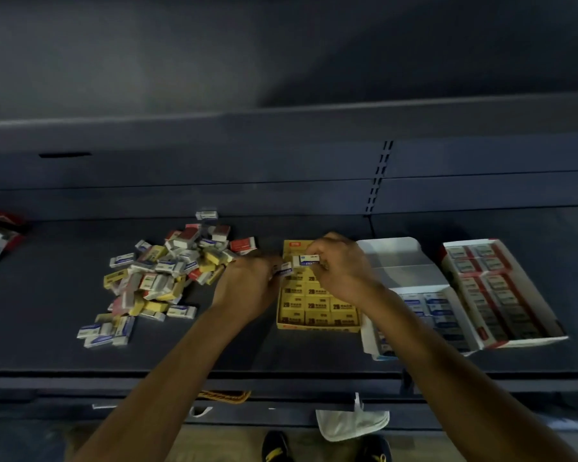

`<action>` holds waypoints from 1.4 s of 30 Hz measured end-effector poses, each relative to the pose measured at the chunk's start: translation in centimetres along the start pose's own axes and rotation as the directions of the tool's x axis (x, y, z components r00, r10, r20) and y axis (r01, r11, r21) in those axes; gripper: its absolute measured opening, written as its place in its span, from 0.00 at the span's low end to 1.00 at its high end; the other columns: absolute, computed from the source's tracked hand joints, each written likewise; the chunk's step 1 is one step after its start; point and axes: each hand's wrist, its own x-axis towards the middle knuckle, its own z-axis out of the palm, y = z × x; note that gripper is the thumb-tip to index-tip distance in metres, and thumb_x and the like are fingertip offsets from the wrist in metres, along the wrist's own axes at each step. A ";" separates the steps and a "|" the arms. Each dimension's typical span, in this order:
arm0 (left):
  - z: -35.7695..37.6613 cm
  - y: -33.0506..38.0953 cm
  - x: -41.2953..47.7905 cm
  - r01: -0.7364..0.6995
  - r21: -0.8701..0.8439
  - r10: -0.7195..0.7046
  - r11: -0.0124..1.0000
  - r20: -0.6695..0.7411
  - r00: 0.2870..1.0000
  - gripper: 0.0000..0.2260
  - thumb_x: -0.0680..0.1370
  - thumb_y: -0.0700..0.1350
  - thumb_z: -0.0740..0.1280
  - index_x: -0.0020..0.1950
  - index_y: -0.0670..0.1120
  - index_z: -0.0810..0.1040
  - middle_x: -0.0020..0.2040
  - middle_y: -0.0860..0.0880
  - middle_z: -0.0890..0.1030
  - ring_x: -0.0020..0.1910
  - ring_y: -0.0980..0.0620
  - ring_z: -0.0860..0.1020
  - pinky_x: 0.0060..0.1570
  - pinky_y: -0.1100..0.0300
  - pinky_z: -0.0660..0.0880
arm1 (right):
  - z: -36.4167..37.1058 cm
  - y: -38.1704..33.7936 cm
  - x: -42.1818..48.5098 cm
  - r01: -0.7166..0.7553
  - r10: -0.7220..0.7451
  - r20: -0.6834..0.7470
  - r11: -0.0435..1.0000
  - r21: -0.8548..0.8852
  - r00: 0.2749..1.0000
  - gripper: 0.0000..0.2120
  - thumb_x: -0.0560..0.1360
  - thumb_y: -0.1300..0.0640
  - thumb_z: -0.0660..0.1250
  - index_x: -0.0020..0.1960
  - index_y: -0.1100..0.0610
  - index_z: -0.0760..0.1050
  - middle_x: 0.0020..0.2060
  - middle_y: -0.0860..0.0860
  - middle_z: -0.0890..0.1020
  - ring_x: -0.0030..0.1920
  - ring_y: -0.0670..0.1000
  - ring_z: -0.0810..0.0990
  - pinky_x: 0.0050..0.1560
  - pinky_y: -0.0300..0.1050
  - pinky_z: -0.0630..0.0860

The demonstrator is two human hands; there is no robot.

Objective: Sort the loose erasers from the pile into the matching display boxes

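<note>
Both of your hands meet above the far half of the yellow display box (317, 326), which sits on the dark shelf (47, 295). Your left hand (247, 288) curls its fingers round a blue-labelled eraser (283, 271), held tilted. Just beside it, your right hand (342, 271) pinches a blue-and-white eraser (307, 260) between thumb and fingertips, its long axis running left to right with the label facing you. Right of the yellow box stand the blue-and-white box (369, 331), lid open, and the red box (531, 341). The loose pile (161, 278) lies left of your hands, with one lone eraser (207, 215) behind it.
</note>
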 end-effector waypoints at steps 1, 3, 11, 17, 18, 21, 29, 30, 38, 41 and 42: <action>0.1 0.7 0.2 -0.016 -0.015 0.016 1.000 -0.002 1.000 0.06 0.76 0.47 0.66 0.49 0.48 0.80 0.43 0.45 0.82 0.42 0.44 0.80 0.38 0.56 0.72 | -0.5 0.6 -0.3 0.000 0.000 0.000 1.000 -0.004 1.000 0.12 0.74 0.59 0.67 0.57 0.54 0.76 0.52 0.48 0.74 0.48 0.44 0.72 0.44 0.33 0.66; 0.5 2.1 0.6 -0.047 -0.035 0.047 0.998 -0.001 0.999 0.05 0.75 0.46 0.67 0.48 0.47 0.80 0.43 0.45 0.82 0.42 0.44 0.79 0.38 0.57 0.72 | -1.7 1.8 -0.9 -0.011 0.011 0.015 1.000 -0.009 1.000 0.11 0.74 0.59 0.67 0.57 0.55 0.76 0.52 0.48 0.74 0.47 0.43 0.69 0.43 0.32 0.64; 1.9 7.3 1.7 -0.134 -0.104 0.138 0.986 0.026 0.990 0.05 0.76 0.46 0.66 0.49 0.48 0.79 0.47 0.49 0.79 0.45 0.50 0.77 0.43 0.58 0.72 | -6.0 5.8 -3.8 -0.065 0.066 0.035 0.998 -0.024 0.997 0.11 0.74 0.56 0.68 0.56 0.54 0.77 0.48 0.48 0.76 0.46 0.45 0.74 0.45 0.35 0.66; 2.8 10.6 2.3 -0.165 -0.132 0.172 0.977 0.043 0.984 0.11 0.76 0.50 0.67 0.57 0.50 0.79 0.52 0.50 0.81 0.49 0.52 0.78 0.45 0.63 0.71 | -7.6 8.6 -5.9 -0.097 0.099 0.040 0.994 -0.042 0.994 0.11 0.74 0.57 0.68 0.55 0.55 0.79 0.54 0.50 0.80 0.48 0.46 0.78 0.46 0.33 0.69; 2.9 11.0 2.4 -0.172 -0.127 0.180 0.977 0.055 0.982 0.11 0.76 0.50 0.68 0.57 0.50 0.79 0.53 0.51 0.81 0.49 0.53 0.78 0.45 0.64 0.70 | -7.8 9.0 -6.3 -0.100 0.101 0.038 0.994 -0.040 0.994 0.11 0.73 0.58 0.69 0.55 0.56 0.79 0.54 0.51 0.80 0.47 0.45 0.78 0.45 0.32 0.69; 3.5 12.0 2.4 -0.184 -0.140 0.198 0.973 0.089 0.976 0.12 0.75 0.52 0.68 0.56 0.51 0.79 0.53 0.52 0.80 0.49 0.54 0.77 0.45 0.66 0.69 | -8.4 10.0 -7.7 -0.108 0.111 0.055 0.993 -0.052 0.992 0.11 0.73 0.58 0.69 0.55 0.56 0.79 0.52 0.51 0.79 0.43 0.42 0.74 0.41 0.26 0.66; 4.8 13.1 1.6 -0.231 -0.038 0.234 0.972 0.107 0.966 0.12 0.74 0.54 0.69 0.53 0.51 0.81 0.52 0.51 0.79 0.51 0.51 0.77 0.45 0.59 0.75 | -8.2 11.1 -9.2 -0.096 0.108 0.096 0.987 -0.125 0.990 0.09 0.74 0.56 0.68 0.53 0.54 0.78 0.54 0.49 0.79 0.51 0.47 0.78 0.44 0.31 0.67; 4.8 13.1 1.5 -0.237 -0.028 0.239 0.971 0.097 0.966 0.11 0.73 0.53 0.69 0.52 0.49 0.81 0.50 0.51 0.79 0.50 0.50 0.77 0.44 0.59 0.76 | -8.0 11.0 -9.2 -0.091 0.103 0.094 0.988 -0.127 0.990 0.08 0.74 0.57 0.68 0.53 0.55 0.77 0.54 0.50 0.79 0.51 0.48 0.78 0.46 0.33 0.70; 5.3 13.3 0.8 -0.228 0.028 0.226 0.973 0.050 0.973 0.09 0.76 0.48 0.66 0.54 0.47 0.79 0.55 0.49 0.77 0.54 0.48 0.76 0.47 0.56 0.77 | -6.5 10.9 -9.2 -0.032 0.045 0.075 0.985 -0.169 0.996 0.08 0.73 0.56 0.68 0.52 0.56 0.76 0.56 0.51 0.76 0.55 0.52 0.77 0.51 0.39 0.73; 5.3 13.2 0.9 -0.202 -0.006 0.202 0.979 0.053 0.978 0.07 0.74 0.46 0.68 0.50 0.47 0.80 0.53 0.48 0.78 0.53 0.47 0.77 0.46 0.56 0.77 | -5.9 11.0 -9.2 -0.028 0.035 0.036 0.984 -0.177 0.999 0.08 0.72 0.59 0.69 0.51 0.57 0.76 0.56 0.52 0.75 0.54 0.54 0.77 0.50 0.42 0.75; 5.3 13.2 1.0 -0.197 -0.021 0.198 0.980 0.058 0.979 0.06 0.74 0.46 0.68 0.49 0.47 0.80 0.52 0.48 0.78 0.52 0.48 0.77 0.46 0.57 0.77 | -5.7 11.0 -9.2 -0.024 0.029 0.026 0.984 -0.178 0.999 0.09 0.71 0.60 0.70 0.51 0.57 0.77 0.56 0.53 0.75 0.54 0.55 0.78 0.49 0.43 0.76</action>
